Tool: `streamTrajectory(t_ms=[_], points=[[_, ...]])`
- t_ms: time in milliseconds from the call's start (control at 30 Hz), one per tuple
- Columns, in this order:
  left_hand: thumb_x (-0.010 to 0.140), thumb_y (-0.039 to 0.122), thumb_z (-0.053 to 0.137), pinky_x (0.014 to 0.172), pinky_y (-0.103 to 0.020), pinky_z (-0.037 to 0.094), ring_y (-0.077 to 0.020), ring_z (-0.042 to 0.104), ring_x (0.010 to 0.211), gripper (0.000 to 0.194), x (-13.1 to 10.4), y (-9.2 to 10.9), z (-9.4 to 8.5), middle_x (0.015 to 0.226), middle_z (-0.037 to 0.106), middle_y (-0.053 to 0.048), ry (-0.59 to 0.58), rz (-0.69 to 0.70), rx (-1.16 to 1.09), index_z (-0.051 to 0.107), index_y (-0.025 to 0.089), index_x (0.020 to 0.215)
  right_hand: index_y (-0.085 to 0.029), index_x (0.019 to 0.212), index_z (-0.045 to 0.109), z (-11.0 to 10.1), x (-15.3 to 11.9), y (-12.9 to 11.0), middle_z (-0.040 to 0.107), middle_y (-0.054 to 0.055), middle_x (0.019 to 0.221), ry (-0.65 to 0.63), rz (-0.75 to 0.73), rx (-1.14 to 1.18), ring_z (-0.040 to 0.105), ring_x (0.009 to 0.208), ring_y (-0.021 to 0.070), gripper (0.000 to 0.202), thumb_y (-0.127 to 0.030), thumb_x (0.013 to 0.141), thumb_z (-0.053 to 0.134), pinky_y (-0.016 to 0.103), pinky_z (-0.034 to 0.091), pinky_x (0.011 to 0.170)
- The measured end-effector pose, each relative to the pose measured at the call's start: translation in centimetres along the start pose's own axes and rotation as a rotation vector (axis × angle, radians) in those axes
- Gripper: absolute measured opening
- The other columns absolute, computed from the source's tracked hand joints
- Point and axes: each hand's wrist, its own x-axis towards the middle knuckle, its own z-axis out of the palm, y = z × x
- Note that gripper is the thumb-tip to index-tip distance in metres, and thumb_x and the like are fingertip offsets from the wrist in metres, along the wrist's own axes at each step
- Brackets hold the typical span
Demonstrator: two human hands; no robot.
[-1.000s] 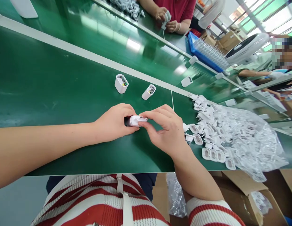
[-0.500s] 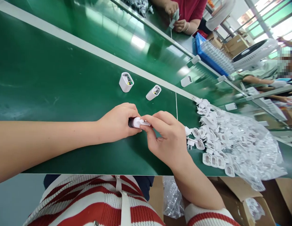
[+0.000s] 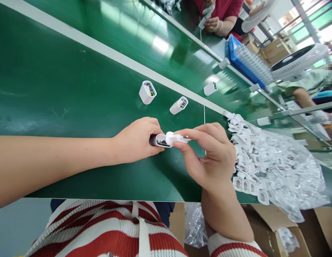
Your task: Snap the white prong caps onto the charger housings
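Note:
My left hand is wrapped round a white charger housing, its open end facing right with circuit parts showing inside. Between the thumb and fingers of my right hand is a white plug cap with metal pins pointing right. The cap's round end is at the right edge of the housing's opening, and part of the inside stays uncovered. Beyond my hands, two more open housings rest on the green table, one upright and one tilted.
Many white plug caps lie at the right, partly under a clear plastic bag. Past the white strip, a housing lies on the green surface. Farther back are a blue tray, a white fan and a person's hand.
My right hand has drawn back to the right with the plug cap, uncovering the housing's opening. My left hand has barely moved. The view has shifted slightly.

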Motion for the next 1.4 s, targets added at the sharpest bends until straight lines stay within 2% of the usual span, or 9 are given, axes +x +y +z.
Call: streamTrajectory(t_ms=[233, 600, 900, 1000, 1067, 1167, 1267, 1300, 1400], points=[[0.085, 0.038, 0.075, 0.079, -0.037, 0.053, -0.0235, 0.068, 0.090, 0.016, 0.0, 0.0, 0.2, 0.093, 0.071, -0.004, 0.012, -0.007, 0.008, 0.079, 0.022, 0.084, -0.028, 0.103, 0.077, 1.3, -0.1, 0.5, 0.075, 0.002, 0.086, -0.119, -0.022, -0.057, 0.063, 0.083, 0.0220, 0.010, -0.023, 0.100, 0.069, 0.042, 0.047, 0.082], [0.082, 0.033, 0.075, 0.074, -0.036, 0.049, -0.0228, 0.066, 0.088, 0.013, -0.1, -0.1, 0.2, 0.091, 0.069, -0.004, 0.007, 0.003, 0.032, 0.078, 0.021, 0.081, -0.030, 0.095, 0.074, 0.9, 0.4, -0.5, 0.069, -0.001, 0.081, -0.164, -0.023, -0.174, 0.059, 0.082, 0.0221, 0.012, -0.021, 0.099, 0.067, 0.047, 0.042, 0.111], [0.083, 0.038, 0.073, 0.079, -0.036, 0.051, -0.0233, 0.068, 0.090, 0.017, -0.2, 0.1, 0.4, 0.094, 0.071, -0.004, 0.024, -0.003, 0.049, 0.076, 0.021, 0.082, -0.029, 0.092, 0.077, 1.9, 0.3, -0.1, 0.069, -0.002, 0.079, -0.152, 0.018, -0.174, 0.062, 0.080, 0.0200, 0.011, -0.025, 0.098, 0.068, 0.047, 0.038, 0.120], [0.084, 0.042, 0.072, 0.086, -0.037, 0.054, -0.0254, 0.069, 0.096, 0.025, -0.2, 0.5, 0.3, 0.099, 0.075, -0.005, 0.021, 0.050, 0.078, 0.077, 0.020, 0.095, -0.029, 0.109, 0.078, 1.8, -0.5, 0.0, 0.076, 0.000, 0.095, -0.163, 0.082, -0.057, 0.070, 0.094, 0.0208, 0.012, -0.031, 0.101, 0.069, 0.051, 0.029, 0.131], [0.083, 0.044, 0.075, 0.081, -0.037, 0.054, -0.0251, 0.070, 0.091, 0.029, -0.1, 1.3, -0.7, 0.097, 0.076, -0.004, -0.048, 0.007, 0.092, 0.077, 0.021, 0.099, -0.030, 0.138, 0.068, 1.0, -2.3, 0.3, 0.078, 0.004, 0.123, -0.180, 0.122, 0.009, 0.071, 0.119, 0.0243, 0.037, -0.040, 0.102, 0.070, 0.055, 0.022, 0.135], [0.078, 0.047, 0.082, 0.072, -0.035, 0.053, -0.0236, 0.070, 0.081, 0.032, 0.6, 3.1, -4.1, 0.092, 0.078, -0.002, -0.109, -0.113, 0.149, 0.079, 0.021, 0.097, -0.032, 0.165, 0.040, -0.8, -7.2, 1.8, 0.058, 0.012, 0.162, -0.123, 0.253, -0.072, 0.054, 0.151, 0.0324, 0.076, -0.054, 0.100, 0.071, 0.064, 0.021, 0.135], [0.076, 0.055, 0.088, 0.080, -0.038, 0.054, -0.0225, 0.067, 0.083, 0.048, 2.5, 4.1, -8.7, 0.095, 0.078, -0.001, 0.068, -0.206, 0.228, 0.079, 0.021, 0.109, -0.026, 0.171, 0.031, -2.1, -12.9, 4.4, 0.030, 0.019, 0.179, -0.047, 0.527, -0.357, 0.024, 0.166, 0.0468, 0.083, -0.061, 0.102, 0.062, 0.077, 0.024, 0.128], [0.076, 0.060, 0.088, 0.083, -0.040, 0.054, -0.0217, 0.066, 0.084, 0.056, 3.6, 3.9, -10.2, 0.098, 0.078, -0.001, 0.157, -0.250, 0.251, 0.078, 0.021, 0.116, -0.022, 0.171, 0.031, -2.3, -14.3, 5.4, 0.027, 0.022, 0.179, -0.057, 0.601, -0.400, 0.020, 0.166, 0.0496, 0.082, -0.061, 0.104, 0.058, 0.079, 0.027, 0.125], [0.081, 0.078, 0.076, 0.087, -0.043, 0.053, -0.0197, 0.062, 0.091, 0.074, 7.4, 2.1, -13.3, 0.107, 0.071, 0.001, 0.420, -0.413, 0.368, 0.072, 0.020, 0.126, -0.011, 0.163, 0.045, -2.5, -15.9, 8.0, 0.039, 0.023, 0.173, -0.037, 0.642, -0.415, 0.029, 0.164, 0.0446, 0.063, -0.045, 0.110, 0.048, 0.069, 0.034, 0.127]])
